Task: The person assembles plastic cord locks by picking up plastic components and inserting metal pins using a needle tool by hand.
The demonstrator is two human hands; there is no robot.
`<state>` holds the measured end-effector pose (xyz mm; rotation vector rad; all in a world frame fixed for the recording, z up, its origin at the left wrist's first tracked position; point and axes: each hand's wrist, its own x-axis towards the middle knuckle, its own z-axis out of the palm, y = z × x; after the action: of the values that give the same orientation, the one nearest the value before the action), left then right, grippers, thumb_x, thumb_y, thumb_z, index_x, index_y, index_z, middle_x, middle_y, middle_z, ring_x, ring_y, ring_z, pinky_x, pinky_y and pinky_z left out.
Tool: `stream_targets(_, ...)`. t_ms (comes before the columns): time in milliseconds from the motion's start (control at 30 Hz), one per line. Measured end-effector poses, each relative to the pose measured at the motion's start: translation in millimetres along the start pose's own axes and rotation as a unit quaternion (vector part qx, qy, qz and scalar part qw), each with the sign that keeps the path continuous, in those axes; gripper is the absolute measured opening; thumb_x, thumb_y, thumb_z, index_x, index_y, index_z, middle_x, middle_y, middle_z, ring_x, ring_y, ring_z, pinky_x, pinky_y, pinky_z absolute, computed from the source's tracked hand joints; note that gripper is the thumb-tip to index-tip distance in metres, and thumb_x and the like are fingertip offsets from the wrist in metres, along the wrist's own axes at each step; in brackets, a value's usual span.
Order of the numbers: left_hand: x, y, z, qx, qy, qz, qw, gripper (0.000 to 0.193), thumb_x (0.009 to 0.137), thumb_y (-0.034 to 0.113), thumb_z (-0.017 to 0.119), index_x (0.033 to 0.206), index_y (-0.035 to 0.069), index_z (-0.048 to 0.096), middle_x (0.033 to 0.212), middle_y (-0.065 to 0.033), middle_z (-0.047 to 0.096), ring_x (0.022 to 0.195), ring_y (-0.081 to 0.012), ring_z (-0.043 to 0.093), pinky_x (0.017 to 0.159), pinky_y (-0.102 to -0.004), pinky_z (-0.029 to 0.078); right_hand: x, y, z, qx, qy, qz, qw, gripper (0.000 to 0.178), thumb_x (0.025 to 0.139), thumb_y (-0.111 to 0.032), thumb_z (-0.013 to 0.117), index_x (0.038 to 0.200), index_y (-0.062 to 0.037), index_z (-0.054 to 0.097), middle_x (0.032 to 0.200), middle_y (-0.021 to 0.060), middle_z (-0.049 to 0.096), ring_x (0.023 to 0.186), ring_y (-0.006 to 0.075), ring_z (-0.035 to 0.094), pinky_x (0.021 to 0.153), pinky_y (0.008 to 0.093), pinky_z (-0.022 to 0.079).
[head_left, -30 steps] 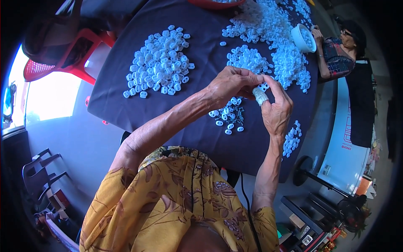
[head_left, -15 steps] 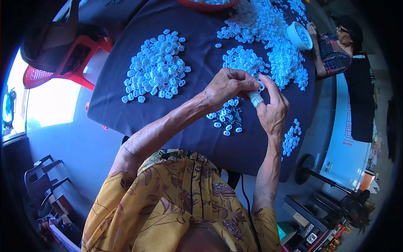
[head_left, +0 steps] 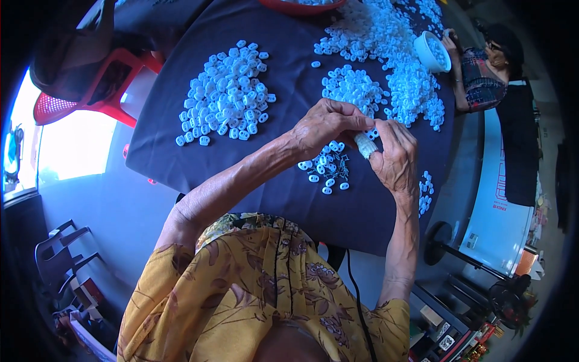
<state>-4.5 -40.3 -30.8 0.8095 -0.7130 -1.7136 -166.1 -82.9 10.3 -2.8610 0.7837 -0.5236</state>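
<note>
My left hand (head_left: pixel 329 128) reaches over the table with thumb and forefinger pinched together. They meet the curled fingers of my right hand (head_left: pixel 397 154), whose thumb wears a white wrap (head_left: pixel 365 146). A small white plastic piece, mostly hidden, is gripped between the fingertips of both hands. Just below lies a loose group of white oval pieces with two holes (head_left: pixel 329 182), mixed with small dark screws or nails (head_left: pixel 341 167). Beyond my hands sits a heap of similar white pieces (head_left: pixel 353 84).
A spread pile of white pieces (head_left: pixel 226 93) lies left on the dark tablecloth (head_left: pixel 283 48). Larger heaps (head_left: pixel 416 90), a white tub (head_left: pixel 432 52) and a red basin (head_left: pixel 301 6) are farther off. Another person (head_left: pixel 482 75) sits at right. A red chair (head_left: pixel 114 78) stands left.
My right hand and forearm have shifted slightly right, the fingers curling more and covering the white piece that showed before. The forearm now hides part of the small pile at the right.
</note>
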Motion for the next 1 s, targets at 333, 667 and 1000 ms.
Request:
stream_targets(333,4.9,-9.6,-2.4,-0.035,0.007,-0.034,0.999,0.017,0.081,0.016,0.059,0.077,0.000,0.061,0.072,-0.0069,0.060,0.066,-0.0136,0.059,0.063,-0.0291,0.050,-2.8,6.9,6.1,0.034,0.002,-0.011,0.999,0.023,0.063,-0.002,0.051,0.086,0.0032,0.051,0.076,0.0172,0.054,0.069,0.0338,0.054,0.062,0.0389,0.045)
stream_targets(667,-7.1,-22.8,2.2,0.025,-0.012,-0.018,0.999,0.021,0.080,0.021,0.060,0.080,-0.001,0.061,0.072,-0.0059,0.060,0.065,-0.0121,0.058,0.061,-0.0264,0.049,-16.5,1.9,9.6,0.001,-0.003,-0.032,0.999,0.016,0.055,-0.001,0.051,0.069,-0.0015,0.043,0.063,0.0124,0.047,0.060,0.0292,0.050,0.054,0.0381,0.041)
stream_targets(1000,-44.8,-47.8,-2.7,0.037,-0.033,-0.084,0.995,0.016,0.080,0.018,0.060,0.078,0.001,0.060,0.073,-0.0038,0.060,0.069,-0.0105,0.057,0.066,-0.0262,0.048,-49.7,-17.1,31.3,0.077,-0.021,-0.080,0.994,0.015,0.053,-0.003,0.051,0.066,-0.0027,0.043,0.059,0.0097,0.043,0.054,0.0260,0.048,0.049,0.0356,0.039)
